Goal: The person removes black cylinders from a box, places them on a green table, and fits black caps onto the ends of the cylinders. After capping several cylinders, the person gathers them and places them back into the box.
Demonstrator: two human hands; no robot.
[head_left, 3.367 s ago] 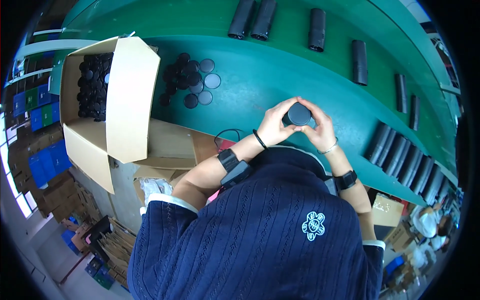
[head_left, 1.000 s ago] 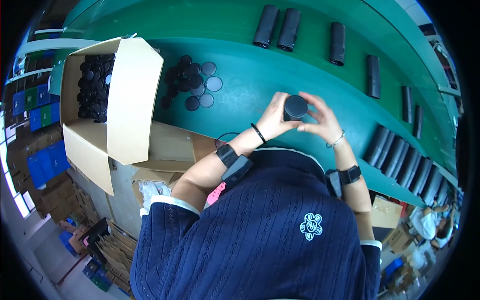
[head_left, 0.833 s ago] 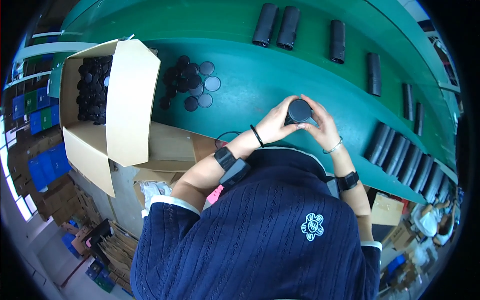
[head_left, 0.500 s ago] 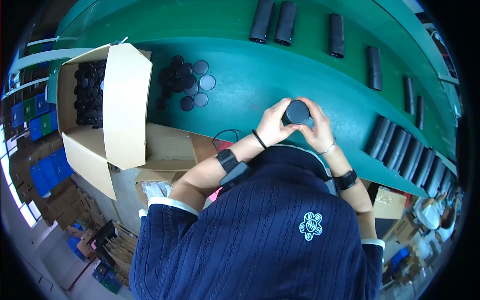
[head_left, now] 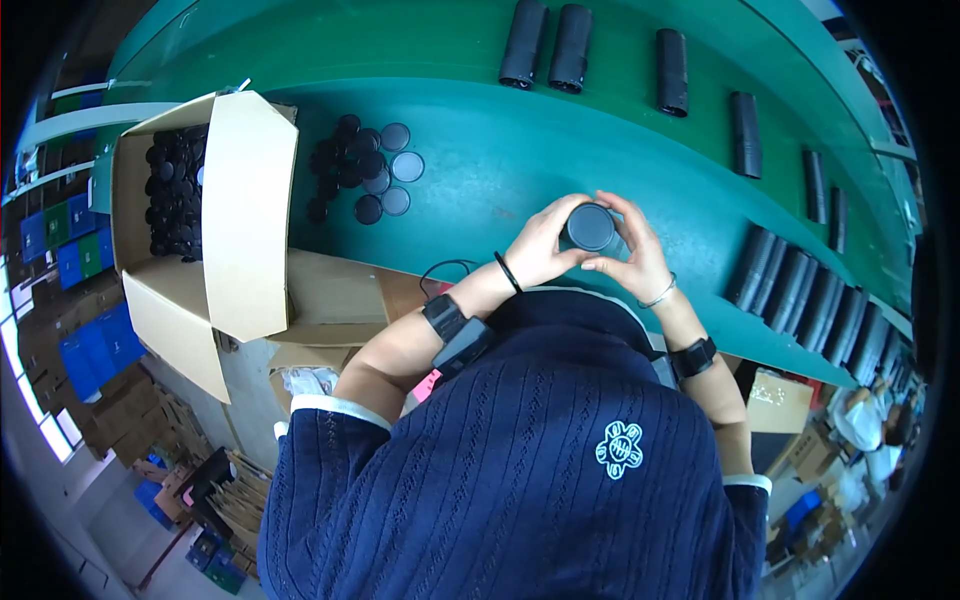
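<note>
Near the table's front edge, my left hand [head_left: 540,247] is wrapped round the left side of a black cylinder, seen end-on with a round black cap [head_left: 590,228] facing up. My right hand [head_left: 643,255] curves about its right side, thumb and fingertips at the rim, with a gap between palm and cylinder. The cylinder's body below the cap is mostly hidden. Loose round black caps [head_left: 396,201] lie in a cluster on the green table [head_left: 470,160] to the left. Several black tubes [head_left: 755,262] lie side by side at the right.
An open cardboard box [head_left: 250,215] full of black caps stands at the left, flaps spread. Beyond the table, more black tubes [head_left: 672,72] lie spaced along a green strip [head_left: 420,40]. Cartons [head_left: 780,405] stand below the table at the right.
The capped cylinder has shifted slightly left with my left hand. My right hand's fingers have loosened, widening the gap between its palm and the cylinder.
</note>
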